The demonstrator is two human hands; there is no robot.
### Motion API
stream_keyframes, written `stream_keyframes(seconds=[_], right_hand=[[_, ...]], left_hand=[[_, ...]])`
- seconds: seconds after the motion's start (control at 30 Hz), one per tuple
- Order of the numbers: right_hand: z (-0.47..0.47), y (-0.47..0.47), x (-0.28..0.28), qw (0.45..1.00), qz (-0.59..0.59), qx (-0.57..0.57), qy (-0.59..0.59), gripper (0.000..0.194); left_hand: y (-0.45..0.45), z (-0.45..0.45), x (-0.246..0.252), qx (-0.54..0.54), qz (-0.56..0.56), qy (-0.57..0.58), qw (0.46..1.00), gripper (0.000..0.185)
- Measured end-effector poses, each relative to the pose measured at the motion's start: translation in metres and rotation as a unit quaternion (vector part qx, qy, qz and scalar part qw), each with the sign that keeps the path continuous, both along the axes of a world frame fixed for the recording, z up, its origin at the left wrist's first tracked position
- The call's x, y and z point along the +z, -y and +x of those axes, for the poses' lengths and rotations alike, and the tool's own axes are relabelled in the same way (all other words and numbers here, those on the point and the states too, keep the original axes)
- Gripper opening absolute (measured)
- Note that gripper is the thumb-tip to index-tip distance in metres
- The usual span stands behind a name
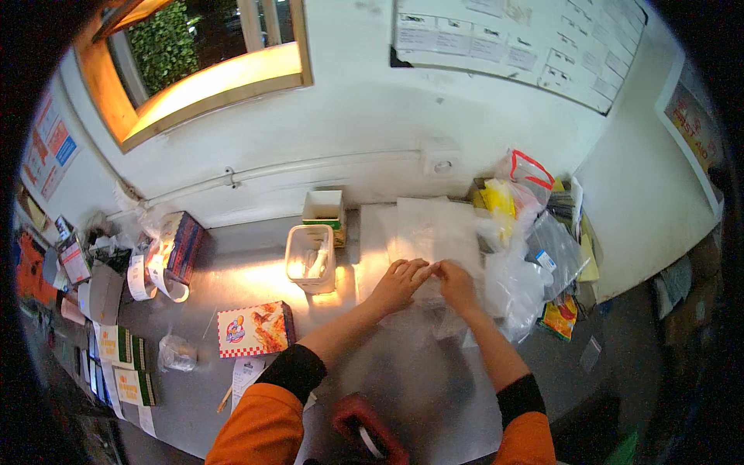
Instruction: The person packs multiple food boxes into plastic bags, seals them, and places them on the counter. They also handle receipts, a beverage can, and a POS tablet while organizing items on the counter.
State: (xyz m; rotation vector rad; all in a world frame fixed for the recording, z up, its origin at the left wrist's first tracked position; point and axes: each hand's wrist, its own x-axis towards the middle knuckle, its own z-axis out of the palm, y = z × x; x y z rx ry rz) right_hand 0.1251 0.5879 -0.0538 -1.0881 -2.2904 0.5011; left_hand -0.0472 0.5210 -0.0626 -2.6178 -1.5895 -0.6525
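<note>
My left hand [400, 285] and my right hand [456, 286] meet at the fingertips over a pile of thin whitish sheets or flat plastic bags [433, 224] on the metal counter. Thin clear plastic [447, 325] lies just beneath my right hand. Whether the fingertips pinch a sheet between them is too blurred to tell. To the right of my right hand spreads a heap of crumpled clear plastic bags [514, 290]. Left of my left hand stands an open plastic tub [311, 256] with pale items inside, in front of a green-and-white carton [323, 209].
A printed food box [256, 329] rests left of my left forearm, partly over a paper receipt [245, 378]. Farther left are a small plastic-wrapped item [178, 353], green-and-white cartons [135, 387], curled receipt paper [139, 279] and a dark box [185, 247]. A wall socket [442, 165] sits behind.
</note>
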Motion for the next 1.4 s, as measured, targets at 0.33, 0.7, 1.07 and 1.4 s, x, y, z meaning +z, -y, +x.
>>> stream_keyframes(seconds=[0.33,0.7,1.07,1.4], right_hand=[[0.015,0.076,0.356,0.888,0.1,0.094,-0.439,0.046],[-0.206,0.401,0.409,0.627,0.033,0.771,0.11,0.018],[-0.288,0.715,0.196,0.468,-0.27,0.827,0.159,0.016],[-0.235,0.794,0.105,0.53,-0.565,0.626,0.088,0.015]], left_hand=[[0.075,-0.079,0.144,0.028,0.061,0.464,0.883,0.051],[0.458,-0.089,0.308,0.05,0.016,0.439,0.897,0.029],[0.843,-0.094,0.219,0.525,0.654,0.539,0.075,0.019],[0.98,-0.035,0.157,0.486,0.799,0.316,-0.161,0.02]])
